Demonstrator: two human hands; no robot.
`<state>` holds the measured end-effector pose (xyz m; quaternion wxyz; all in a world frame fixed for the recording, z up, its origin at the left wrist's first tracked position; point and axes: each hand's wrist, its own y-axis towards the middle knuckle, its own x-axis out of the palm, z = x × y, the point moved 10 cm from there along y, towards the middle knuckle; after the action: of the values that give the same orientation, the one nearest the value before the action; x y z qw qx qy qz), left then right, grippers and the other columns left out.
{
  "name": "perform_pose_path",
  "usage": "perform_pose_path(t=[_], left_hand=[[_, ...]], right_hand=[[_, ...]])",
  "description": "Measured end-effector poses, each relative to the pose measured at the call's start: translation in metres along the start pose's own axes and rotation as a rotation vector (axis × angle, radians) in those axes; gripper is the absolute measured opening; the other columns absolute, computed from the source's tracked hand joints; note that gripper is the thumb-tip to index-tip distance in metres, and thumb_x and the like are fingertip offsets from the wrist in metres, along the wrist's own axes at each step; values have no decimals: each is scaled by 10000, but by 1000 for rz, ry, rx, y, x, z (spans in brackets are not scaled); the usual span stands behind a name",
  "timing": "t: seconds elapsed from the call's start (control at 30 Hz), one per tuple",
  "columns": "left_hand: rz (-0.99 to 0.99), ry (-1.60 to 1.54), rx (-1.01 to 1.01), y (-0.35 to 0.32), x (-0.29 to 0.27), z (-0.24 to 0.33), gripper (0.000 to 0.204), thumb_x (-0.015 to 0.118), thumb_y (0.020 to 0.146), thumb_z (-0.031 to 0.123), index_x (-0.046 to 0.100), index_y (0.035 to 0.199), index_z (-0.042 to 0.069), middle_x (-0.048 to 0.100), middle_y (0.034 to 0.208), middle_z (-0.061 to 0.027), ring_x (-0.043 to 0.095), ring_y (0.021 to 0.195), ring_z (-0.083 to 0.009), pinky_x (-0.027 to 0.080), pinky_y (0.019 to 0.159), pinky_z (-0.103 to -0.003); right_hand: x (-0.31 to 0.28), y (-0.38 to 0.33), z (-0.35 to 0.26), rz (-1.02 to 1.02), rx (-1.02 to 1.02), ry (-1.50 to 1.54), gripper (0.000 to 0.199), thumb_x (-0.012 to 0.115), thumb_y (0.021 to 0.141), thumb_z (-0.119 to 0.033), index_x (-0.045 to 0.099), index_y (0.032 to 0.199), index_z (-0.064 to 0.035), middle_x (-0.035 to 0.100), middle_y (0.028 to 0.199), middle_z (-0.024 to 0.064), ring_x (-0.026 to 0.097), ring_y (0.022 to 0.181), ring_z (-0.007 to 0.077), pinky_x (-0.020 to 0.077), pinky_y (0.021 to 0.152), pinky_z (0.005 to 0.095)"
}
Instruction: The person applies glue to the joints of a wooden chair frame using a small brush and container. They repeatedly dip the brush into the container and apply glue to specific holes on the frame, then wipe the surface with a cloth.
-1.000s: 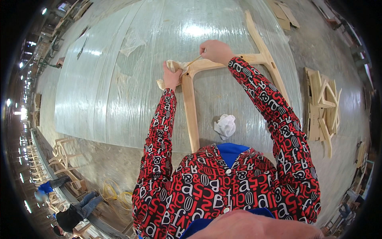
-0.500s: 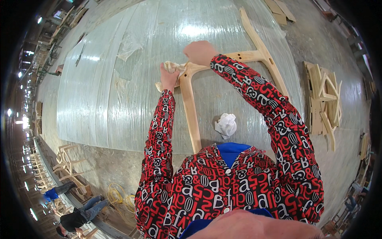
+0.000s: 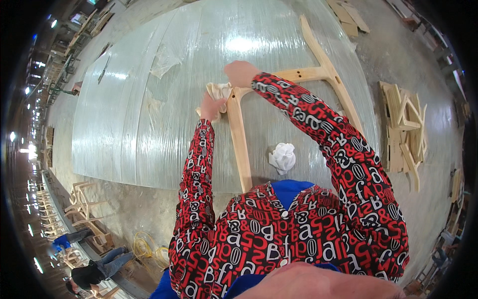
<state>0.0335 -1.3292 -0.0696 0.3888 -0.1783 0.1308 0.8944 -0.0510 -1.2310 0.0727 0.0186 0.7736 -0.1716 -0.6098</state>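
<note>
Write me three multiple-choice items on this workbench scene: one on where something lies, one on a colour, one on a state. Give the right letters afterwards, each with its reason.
1. Where does the crumpled white cloth lie?
A. on the plastic-covered table, right of the wooden frame's long rail
B. on the floor by the yellow hose
C. on the stack of wooden parts

2. What colour is the rag at the left hand?
A. blue
B. pale cream
C. black

3. How does the right hand stand?
A. raised clear above the table
B. closed around the white cloth
C. laid on the wooden frame at its corner joint

Answers: 1 A, the cloth sits on the table beside the rail, near the person's chest. 2 B, the rag looks pale cream against the shiny plastic. 3 C, the hand rests on the frame where the rail meets the crosspiece.
</note>
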Motion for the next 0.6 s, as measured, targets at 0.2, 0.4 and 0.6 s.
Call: perform_pose_path(t=[0.2,0.4,0.6], left_hand=[[200,-142,-132,-21,-1,-22,517,734,734,379,602,1014,-35,667,931,-168,651,856,-305,491,759,-392],[308,280,-115,-27,9,1,540,706,743,429,613,1028,-20,651,956,-218,627,865,-384,472,745,-463],[519,497,-27,-50,2,24,509,634,784,463,635,987,-4,650,903,-210,588,883,-418,439,762,-509]], right_hand=[[-1,6,14,34,102,530,263,526,861,-251,635,858,-11,647,849,180,616,834,359,493,751,439],[-13,12,11,90,70,168,312,524,896,-313,606,847,-15,635,812,177,610,791,376,486,717,467],[-39,10,19,196,112,289,282,541,897,-290,595,833,-21,609,697,180,608,696,367,480,646,446]])
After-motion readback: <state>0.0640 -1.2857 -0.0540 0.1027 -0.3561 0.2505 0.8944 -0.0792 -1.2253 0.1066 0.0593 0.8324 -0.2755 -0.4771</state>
